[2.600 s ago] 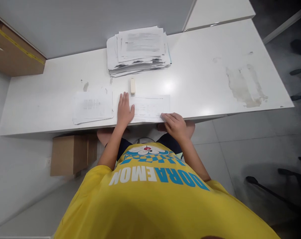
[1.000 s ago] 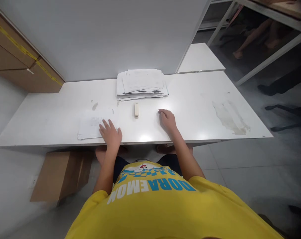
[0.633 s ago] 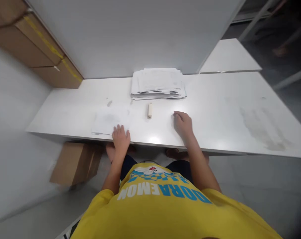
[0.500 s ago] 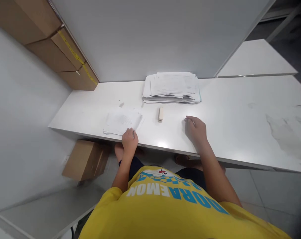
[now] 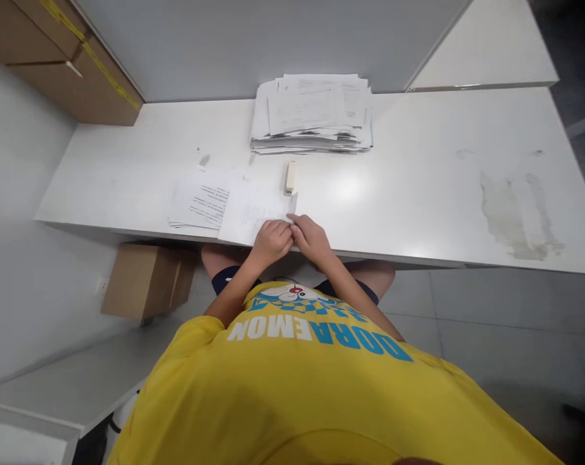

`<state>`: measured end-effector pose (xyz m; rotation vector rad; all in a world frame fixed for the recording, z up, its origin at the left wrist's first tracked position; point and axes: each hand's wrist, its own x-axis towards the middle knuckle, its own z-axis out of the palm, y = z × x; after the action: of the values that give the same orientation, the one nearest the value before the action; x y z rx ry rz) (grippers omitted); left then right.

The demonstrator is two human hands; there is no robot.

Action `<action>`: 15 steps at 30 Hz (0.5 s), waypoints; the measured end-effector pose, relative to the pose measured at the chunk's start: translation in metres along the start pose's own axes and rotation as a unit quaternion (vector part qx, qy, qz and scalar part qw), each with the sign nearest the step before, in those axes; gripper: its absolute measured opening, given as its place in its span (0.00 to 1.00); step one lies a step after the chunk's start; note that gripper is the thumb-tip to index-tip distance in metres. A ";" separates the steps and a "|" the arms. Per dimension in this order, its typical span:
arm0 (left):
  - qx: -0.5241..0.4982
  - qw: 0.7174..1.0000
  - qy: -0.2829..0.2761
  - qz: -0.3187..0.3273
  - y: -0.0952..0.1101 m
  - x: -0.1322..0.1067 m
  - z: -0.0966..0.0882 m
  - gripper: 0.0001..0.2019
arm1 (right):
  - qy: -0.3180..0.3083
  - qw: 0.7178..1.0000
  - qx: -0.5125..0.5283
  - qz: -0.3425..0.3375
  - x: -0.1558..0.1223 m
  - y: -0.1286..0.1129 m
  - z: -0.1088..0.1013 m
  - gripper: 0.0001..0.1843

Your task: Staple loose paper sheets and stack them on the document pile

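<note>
A printed sheet of paper point(image 5: 246, 205) lies at the desk's front edge, overlapping a small pile of printed papers point(image 5: 193, 203) to its left. My left hand point(image 5: 273, 240) is closed on the sheet's near right part. My right hand point(image 5: 312, 237) meets it there, fingers pinched at the sheet's right edge, thumb and forefinger close to the left fingertips. Whether anything small is between the right fingers is hidden. Just beyond the hands lies a cream-coloured stapler-like block point(image 5: 290, 178), its near end by the sheet's raised corner.
A thick stack of papers point(image 5: 316, 113) rests at the back of the white desk point(image 5: 409, 174) against the grey partition point(image 5: 273, 39). Cardboard boxes point(image 5: 103, 84) stand at the back left, and another box point(image 5: 137, 278) is below the desk. Stained patches point(image 5: 515, 216) mark the right side.
My right hand has come left from the open desk to meet my left hand. The top sheet has shifted right off the small pile with my left hand. The view has tilted down.
</note>
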<state>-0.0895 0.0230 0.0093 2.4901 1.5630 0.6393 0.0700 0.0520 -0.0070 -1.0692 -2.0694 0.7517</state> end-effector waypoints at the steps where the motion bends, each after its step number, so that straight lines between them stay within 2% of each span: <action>1: -0.011 1.000 0.000 0.000 0.000 0.002 0.004 0.15 | -0.002 1.000 -0.023 -0.013 0.000 0.000 -0.002 0.26; 4: -0.061 0.998 0.013 0.005 -0.001 0.005 0.008 0.13 | 0.009 0.997 -0.078 -0.021 0.000 0.003 -0.008 0.26; 7: -0.099 0.995 0.031 -0.002 0.000 0.005 0.002 0.13 | 0.041 0.995 -0.092 -0.006 -0.002 0.010 -0.015 0.24; 11: -0.090 0.990 0.070 -0.083 -0.007 0.016 -0.011 0.15 | 0.127 0.987 -0.093 0.033 -0.006 0.025 -0.032 0.21; 13: -0.083 0.984 0.082 -0.135 -0.017 0.027 -0.015 0.18 | 0.173 0.978 -0.085 0.077 -0.005 0.034 -0.042 0.20; 15: -0.086 0.980 0.076 -0.161 -0.029 0.041 -0.015 0.24 | 0.205 0.967 -0.053 0.143 -0.004 0.042 -0.052 0.20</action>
<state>-0.1045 0.0712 0.0247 2.0464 1.8230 0.8828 0.1311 0.0788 -0.0085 -1.4686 -1.6369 0.5019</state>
